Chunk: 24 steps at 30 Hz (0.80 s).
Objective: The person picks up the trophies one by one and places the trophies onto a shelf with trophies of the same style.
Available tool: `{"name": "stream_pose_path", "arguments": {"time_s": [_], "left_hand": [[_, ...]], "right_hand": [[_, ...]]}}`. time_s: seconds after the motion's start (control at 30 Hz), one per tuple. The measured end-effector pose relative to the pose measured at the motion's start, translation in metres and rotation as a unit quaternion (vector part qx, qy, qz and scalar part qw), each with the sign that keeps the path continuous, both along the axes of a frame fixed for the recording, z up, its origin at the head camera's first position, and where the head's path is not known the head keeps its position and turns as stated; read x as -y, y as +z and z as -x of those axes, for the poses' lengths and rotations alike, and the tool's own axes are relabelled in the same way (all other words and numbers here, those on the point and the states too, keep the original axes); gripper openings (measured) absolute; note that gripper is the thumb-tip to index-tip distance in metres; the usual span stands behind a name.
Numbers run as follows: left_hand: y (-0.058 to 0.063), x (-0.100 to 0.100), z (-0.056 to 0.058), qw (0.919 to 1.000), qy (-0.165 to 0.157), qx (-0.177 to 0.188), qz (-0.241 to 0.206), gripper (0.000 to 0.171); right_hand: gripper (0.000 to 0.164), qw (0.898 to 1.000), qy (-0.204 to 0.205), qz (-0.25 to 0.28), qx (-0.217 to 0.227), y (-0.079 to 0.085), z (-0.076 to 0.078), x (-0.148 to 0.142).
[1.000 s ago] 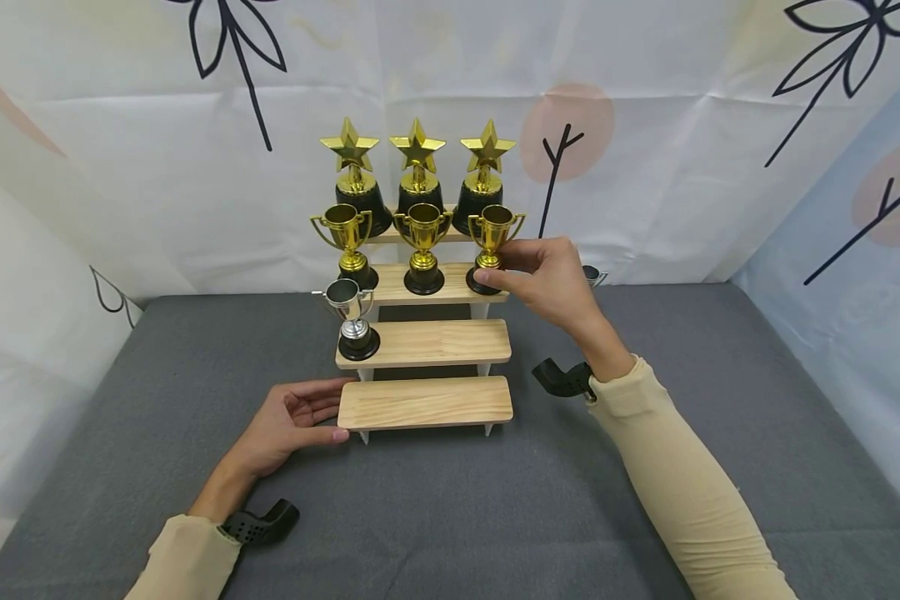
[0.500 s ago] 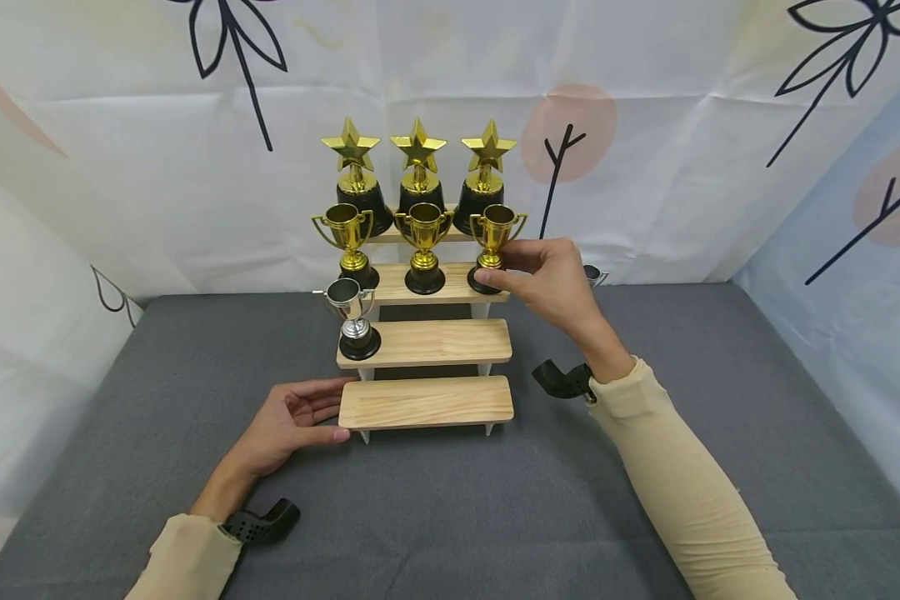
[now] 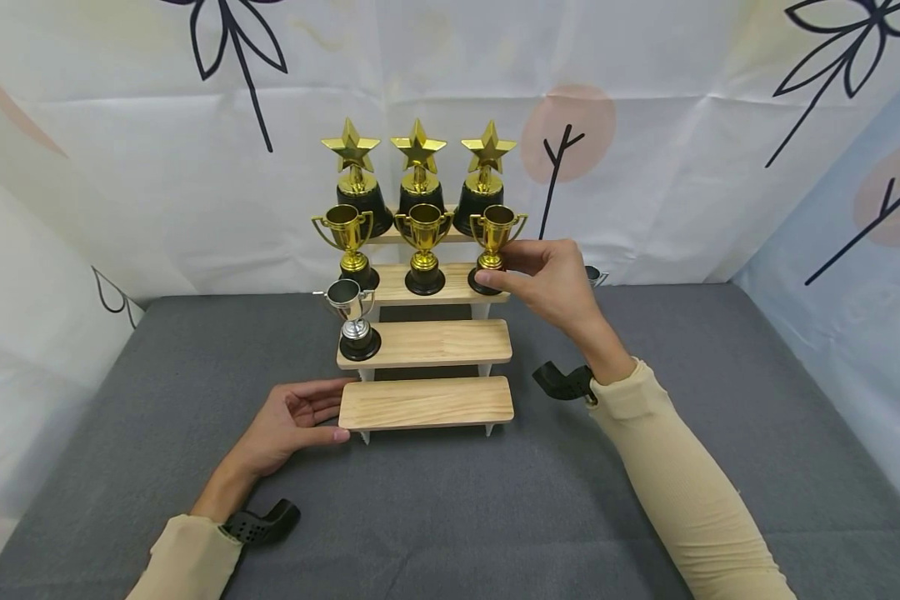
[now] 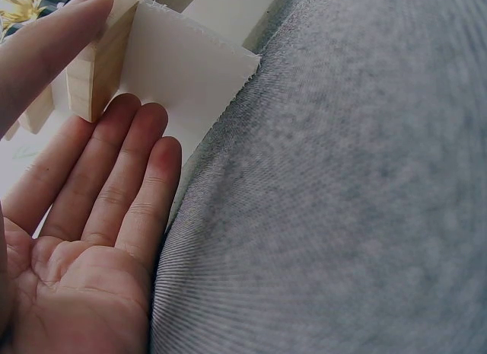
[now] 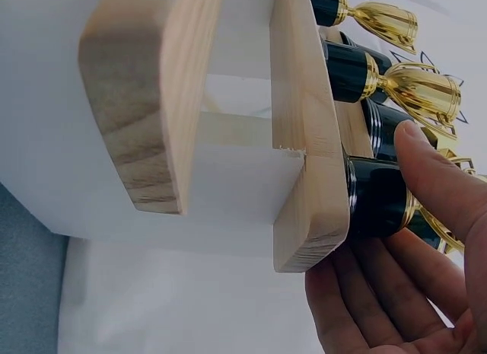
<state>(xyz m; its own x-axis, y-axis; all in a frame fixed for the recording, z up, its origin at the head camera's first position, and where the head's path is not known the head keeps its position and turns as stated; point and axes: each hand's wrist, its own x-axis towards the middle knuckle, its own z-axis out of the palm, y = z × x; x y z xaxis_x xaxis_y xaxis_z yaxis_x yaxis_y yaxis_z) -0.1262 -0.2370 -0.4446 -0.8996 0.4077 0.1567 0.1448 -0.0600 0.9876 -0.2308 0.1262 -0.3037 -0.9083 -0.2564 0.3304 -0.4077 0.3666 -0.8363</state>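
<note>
A tiered wooden stand rises in steps at the middle of the table. My right hand holds the rightmost gold cup trophy by its black base on the second shelf from the top, thumb in front and fingers behind. In the right wrist view that black base sits against the shelf edge. My left hand rests at the left end of the lowest shelf; its fingers are extended beside the white support. A silver cup trophy stands at the left of the third shelf.
Two more gold cups share the right hand's shelf. Three gold star trophies stand on the top shelf. Behind the right hand, part of another silver cup shows. A patterned cloth hangs behind the grey table.
</note>
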Motion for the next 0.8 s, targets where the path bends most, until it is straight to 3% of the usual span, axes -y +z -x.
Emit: {"name": "stream_pose_path", "arguments": {"time_s": [0.8], "left_hand": [[0.0002,-0.0005,-0.0002,1.0,-0.003,-0.001,-0.005,0.068]], "right_hand": [[0.044,0.999,0.0,0.036,0.023,-0.0017,-0.0019,-0.0071]]}}
